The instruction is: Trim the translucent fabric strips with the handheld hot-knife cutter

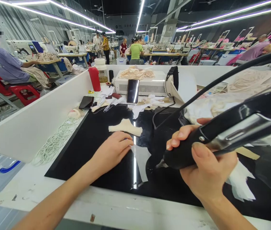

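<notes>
My right hand (209, 169) is wrapped around a black hot knife (185, 151), a corded tool with a metal lever and a small pointed tip. The tip points left, low over the black board (97, 169), beside a thin white cut piece (142, 163). My left hand (113, 148) rests on the board with its fingers bent and close together. Its fingertips meet the upper end of the white piece, and the thumb is mostly hidden. Just beyond those fingers lies a cream fabric piece (125, 126) with a raised middle.
Pale green cord (58, 140) is heaped at left. Behind stand a phone (132, 91), a white vented box (140, 84) and a red cup (94, 79). White scraps (241, 180) lie at right. The tool's cable (197, 92) arches overhead. Co-workers sit beyond the low white wall (53, 95).
</notes>
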### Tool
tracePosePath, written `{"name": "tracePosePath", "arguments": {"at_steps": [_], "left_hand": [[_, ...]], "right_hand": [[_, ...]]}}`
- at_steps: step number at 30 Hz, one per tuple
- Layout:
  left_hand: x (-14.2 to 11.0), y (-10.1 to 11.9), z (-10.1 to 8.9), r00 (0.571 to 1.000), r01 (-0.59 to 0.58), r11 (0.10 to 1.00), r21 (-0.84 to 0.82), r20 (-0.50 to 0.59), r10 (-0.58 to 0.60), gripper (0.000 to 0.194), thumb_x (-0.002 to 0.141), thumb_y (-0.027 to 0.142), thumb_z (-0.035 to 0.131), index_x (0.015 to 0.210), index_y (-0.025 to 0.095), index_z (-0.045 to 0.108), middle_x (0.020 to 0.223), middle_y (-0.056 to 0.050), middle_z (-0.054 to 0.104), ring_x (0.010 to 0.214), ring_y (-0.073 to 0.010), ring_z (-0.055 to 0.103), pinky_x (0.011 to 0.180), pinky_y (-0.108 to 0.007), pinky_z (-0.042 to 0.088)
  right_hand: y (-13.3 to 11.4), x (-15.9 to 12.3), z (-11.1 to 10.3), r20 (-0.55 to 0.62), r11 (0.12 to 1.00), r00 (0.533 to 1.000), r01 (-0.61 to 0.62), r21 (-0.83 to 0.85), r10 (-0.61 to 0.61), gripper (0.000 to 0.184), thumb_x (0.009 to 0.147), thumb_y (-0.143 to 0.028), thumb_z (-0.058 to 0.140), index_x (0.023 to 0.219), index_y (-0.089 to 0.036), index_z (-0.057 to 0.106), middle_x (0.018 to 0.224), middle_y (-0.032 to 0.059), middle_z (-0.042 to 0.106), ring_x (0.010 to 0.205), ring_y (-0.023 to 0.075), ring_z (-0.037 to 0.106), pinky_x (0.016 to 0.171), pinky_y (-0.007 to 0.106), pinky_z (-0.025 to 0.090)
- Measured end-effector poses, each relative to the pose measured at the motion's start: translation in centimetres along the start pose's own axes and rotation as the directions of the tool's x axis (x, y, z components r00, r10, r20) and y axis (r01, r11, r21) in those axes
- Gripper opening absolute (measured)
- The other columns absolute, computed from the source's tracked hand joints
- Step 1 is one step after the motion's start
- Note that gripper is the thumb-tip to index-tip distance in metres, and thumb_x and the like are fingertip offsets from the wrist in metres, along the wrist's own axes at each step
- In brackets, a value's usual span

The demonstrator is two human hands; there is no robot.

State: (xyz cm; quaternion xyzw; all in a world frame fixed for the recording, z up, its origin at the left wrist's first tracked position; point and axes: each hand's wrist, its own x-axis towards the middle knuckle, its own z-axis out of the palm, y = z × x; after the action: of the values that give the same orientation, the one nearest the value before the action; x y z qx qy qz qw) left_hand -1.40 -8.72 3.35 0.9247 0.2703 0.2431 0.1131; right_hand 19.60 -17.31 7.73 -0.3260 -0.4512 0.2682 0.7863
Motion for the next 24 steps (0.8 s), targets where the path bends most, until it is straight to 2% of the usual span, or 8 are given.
{"name": "tracePosePath", "arguments": {"at_steps": [2, 6, 8, 14, 19, 24], "left_hand": [[-0.1, 1.0, 0.8, 0.998, 0.039, 0.994, -0.104, 0.044, -0.035, 0.021, 0.101, 0.022, 0.063, 0.120, 0.017, 0.069, 0.123, -0.010, 0.069, 0.118, -0.0230, 0.063, 0.107, -0.039, 0.053], [0.0, 2.6, 2.2, 0.985, 0.037, 0.984, -0.173, 0.170, -0.007, 0.055, 0.089, 0.042, 0.080, 0.135, 0.016, 0.063, 0.139, -0.013, 0.063, 0.130, -0.0288, 0.056, 0.114, -0.045, 0.047], [0.1, 2.9, 2.5, 0.975, 0.033, 0.984, -0.177, 0.221, 0.007, 0.064, 0.084, 0.049, 0.083, 0.136, 0.017, 0.063, 0.143, -0.013, 0.060, 0.133, -0.0313, 0.053, 0.117, -0.048, 0.045], [0.2, 3.0, 2.2, 0.962, 0.045, 0.980, -0.195, 0.275, 0.011, 0.073, 0.081, 0.054, 0.084, 0.141, 0.020, 0.061, 0.146, -0.012, 0.059, 0.136, -0.0337, 0.050, 0.118, -0.051, 0.042], [0.1, 3.1, 2.0, 0.956, 0.050, 0.979, -0.198, 0.293, 0.011, 0.075, 0.080, 0.053, 0.086, 0.142, 0.020, 0.061, 0.149, -0.012, 0.057, 0.138, -0.0343, 0.048, 0.118, -0.052, 0.042], [0.0, 3.0, 2.0, 0.958, 0.044, 0.979, -0.200, 0.285, 0.015, 0.076, 0.079, 0.052, 0.086, 0.143, 0.020, 0.060, 0.148, -0.012, 0.057, 0.138, -0.0339, 0.048, 0.119, -0.051, 0.041]], "right_hand": [[0.4, 0.1, 0.4, -0.015, 1.000, 1.000, 0.000, 0.003, 0.000, 0.037, 0.082, -0.031, 0.084, 0.113, -0.028, 0.064, 0.084, -0.0029, 0.066, 0.067, 0.0159, 0.062, 0.058, 0.031, 0.056], [1.3, 0.6, 0.9, -0.030, 1.000, 0.999, -0.015, -0.001, 0.015, 0.038, 0.083, -0.033, 0.083, 0.114, -0.031, 0.062, 0.085, -0.0045, 0.065, 0.068, 0.0151, 0.062, 0.062, 0.033, 0.054], [1.8, 0.7, 1.0, -0.025, 1.000, 1.000, -0.009, -0.014, 0.009, 0.038, 0.084, -0.033, 0.082, 0.115, -0.031, 0.060, 0.087, -0.0048, 0.065, 0.068, 0.0149, 0.063, 0.063, 0.033, 0.054], [2.7, 0.5, 0.7, 0.000, 1.000, 1.000, -0.019, -0.025, 0.019, 0.041, 0.085, -0.032, 0.081, 0.118, -0.029, 0.058, 0.088, -0.0043, 0.065, 0.067, 0.0149, 0.063, 0.062, 0.034, 0.054], [2.7, 0.6, 0.8, -0.003, 0.999, 1.000, 0.023, -0.037, -0.024, 0.038, 0.086, -0.031, 0.080, 0.117, -0.027, 0.059, 0.086, -0.0037, 0.067, 0.065, 0.0149, 0.064, 0.059, 0.033, 0.055], [2.4, 0.4, 1.1, -0.017, 1.000, 1.000, -0.017, -0.008, 0.017, 0.036, 0.085, -0.030, 0.080, 0.115, -0.028, 0.060, 0.084, -0.0041, 0.065, 0.065, 0.0148, 0.063, 0.059, 0.032, 0.055]]}}
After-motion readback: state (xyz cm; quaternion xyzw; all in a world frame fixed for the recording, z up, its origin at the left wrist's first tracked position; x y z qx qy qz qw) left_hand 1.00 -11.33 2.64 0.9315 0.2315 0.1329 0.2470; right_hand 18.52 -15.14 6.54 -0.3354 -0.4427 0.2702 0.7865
